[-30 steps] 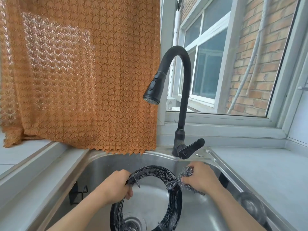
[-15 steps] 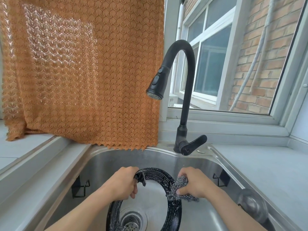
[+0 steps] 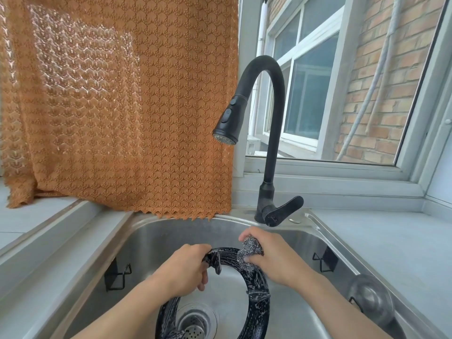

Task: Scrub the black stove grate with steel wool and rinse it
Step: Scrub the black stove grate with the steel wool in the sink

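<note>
A black ring-shaped stove grate [image 3: 256, 297], streaked with soapy foam, stands tilted inside the steel sink [image 3: 151, 241]. My left hand [image 3: 186, 270] grips its upper left rim beside a small prong. My right hand [image 3: 274, 258] holds a grey wad of steel wool [image 3: 250, 248] and presses it against the top of the ring. The grate's lower part runs out of the frame at the bottom.
A black gooseneck faucet [image 3: 269, 133] with a side lever [image 3: 283, 210] rises behind the sink; no water runs. The drain strainer [image 3: 194, 324] lies under the grate. An orange lace curtain [image 3: 117, 99] hangs at the left. Grey counter [image 3: 381, 250] flanks the sink's right.
My right hand has slid the steel wool from the grate's right side up to its top. The view has tipped down and moved closer.
</note>
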Motion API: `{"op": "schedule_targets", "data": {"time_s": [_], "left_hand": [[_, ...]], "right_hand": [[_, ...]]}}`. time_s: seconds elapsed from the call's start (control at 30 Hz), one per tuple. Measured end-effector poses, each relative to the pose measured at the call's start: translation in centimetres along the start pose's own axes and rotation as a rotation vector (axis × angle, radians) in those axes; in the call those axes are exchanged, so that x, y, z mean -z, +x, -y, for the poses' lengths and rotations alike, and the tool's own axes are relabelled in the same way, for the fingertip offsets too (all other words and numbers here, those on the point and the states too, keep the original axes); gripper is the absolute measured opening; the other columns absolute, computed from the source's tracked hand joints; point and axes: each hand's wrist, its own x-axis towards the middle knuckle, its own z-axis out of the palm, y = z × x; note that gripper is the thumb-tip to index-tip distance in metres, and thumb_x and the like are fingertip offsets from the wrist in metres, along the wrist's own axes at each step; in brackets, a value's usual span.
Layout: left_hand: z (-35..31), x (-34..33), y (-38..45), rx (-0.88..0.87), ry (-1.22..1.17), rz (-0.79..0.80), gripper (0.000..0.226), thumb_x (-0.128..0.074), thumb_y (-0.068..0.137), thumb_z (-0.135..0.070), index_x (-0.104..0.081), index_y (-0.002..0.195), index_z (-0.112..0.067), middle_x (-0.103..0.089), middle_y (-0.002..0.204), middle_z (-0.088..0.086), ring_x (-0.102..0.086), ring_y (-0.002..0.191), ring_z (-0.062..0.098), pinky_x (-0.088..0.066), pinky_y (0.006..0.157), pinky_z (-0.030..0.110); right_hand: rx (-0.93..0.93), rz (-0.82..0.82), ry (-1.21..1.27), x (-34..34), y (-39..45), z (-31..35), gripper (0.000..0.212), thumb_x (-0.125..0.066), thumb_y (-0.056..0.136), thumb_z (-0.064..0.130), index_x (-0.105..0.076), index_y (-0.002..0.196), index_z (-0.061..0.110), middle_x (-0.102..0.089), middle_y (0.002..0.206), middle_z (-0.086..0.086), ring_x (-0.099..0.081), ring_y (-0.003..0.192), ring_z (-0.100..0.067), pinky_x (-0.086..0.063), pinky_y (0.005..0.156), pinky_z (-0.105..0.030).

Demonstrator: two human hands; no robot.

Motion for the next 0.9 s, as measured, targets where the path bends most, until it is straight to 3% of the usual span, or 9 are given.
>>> {"op": "schedule_targets", "data": {"time_s": [0.17, 0.33, 0.53, 0.7, 0.8, 0.9], "left_hand": [[-0.4, -0.3, -0.1, -0.038, 0.03, -0.017, 0.02, -0.039, 0.097, -0.002, -0.055, 0.089, -0.013, -0.075, 0.081, 0.007, -0.074, 0.067, 0.016, -0.05, 0.055, 0.018], [-0.3, -0.6, 0.1, -0.059, 0.053, -0.022, 0.025, -0.038, 0.093, 0.001, -0.059, 0.098, -0.011, -0.075, 0.081, 0.003, -0.073, 0.066, 0.012, -0.05, 0.057, 0.016], [0.1, -0.4, 0.2, -0.044, 0.038, -0.026, 0.02, -0.039, 0.094, 0.002, -0.057, 0.093, -0.007, -0.075, 0.08, 0.006, -0.073, 0.066, 0.017, -0.056, 0.062, 0.028], [0.1, -0.1, -0.1, -0.037, 0.029, -0.024, 0.018, -0.04, 0.099, -0.002, -0.055, 0.093, -0.008, -0.075, 0.08, 0.007, -0.074, 0.065, 0.017, -0.06, 0.066, 0.035], [0.0, -0.1, -0.1, -0.039, 0.032, -0.03, 0.018, -0.04, 0.099, -0.002, -0.054, 0.09, -0.01, -0.075, 0.08, 0.007, -0.074, 0.063, 0.016, -0.06, 0.066, 0.035], [0.1, -0.2, 0.0, -0.027, 0.042, -0.035, 0.018, -0.041, 0.098, -0.001, -0.053, 0.089, -0.011, -0.075, 0.078, 0.007, -0.073, 0.061, 0.015, -0.059, 0.064, 0.034]], "right_hand": [[0.255, -0.021, -0.051, -0.6, -0.2, 2.6, 0.048, -0.062, 0.094, 0.004, -0.051, 0.132, 0.032, -0.051, 0.138, 0.016, -0.041, 0.131, 0.0, -0.035, 0.11, -0.022], [0.392, 0.023, -0.122, -0.4, -0.2, 3.0, 0.05, -0.061, 0.092, -0.001, -0.052, 0.135, 0.024, -0.051, 0.136, 0.013, -0.038, 0.131, 0.0, -0.03, 0.108, -0.013], [0.175, 0.042, -0.127, 0.3, -0.4, 1.0, 0.041, -0.064, 0.098, 0.017, -0.049, 0.132, 0.033, -0.052, 0.138, 0.017, -0.048, 0.128, -0.006, -0.04, 0.104, -0.024], [-0.114, 0.149, -0.175, 0.1, -0.4, -1.0, 0.037, -0.071, 0.094, 0.031, -0.049, 0.124, 0.029, -0.056, 0.114, 0.0, -0.055, 0.096, -0.018, -0.042, 0.077, -0.031], [-0.201, 0.227, -0.213, -0.4, -0.5, -1.8, 0.039, -0.072, 0.093, 0.032, -0.049, 0.125, 0.025, -0.053, 0.105, -0.001, -0.053, 0.086, -0.019, -0.04, 0.064, -0.027], [-0.268, 0.303, -0.271, -0.8, -0.6, -2.1, 0.047, -0.071, 0.094, 0.038, -0.047, 0.129, 0.019, -0.052, 0.108, -0.003, -0.052, 0.087, -0.02, -0.043, 0.07, -0.031]]}}
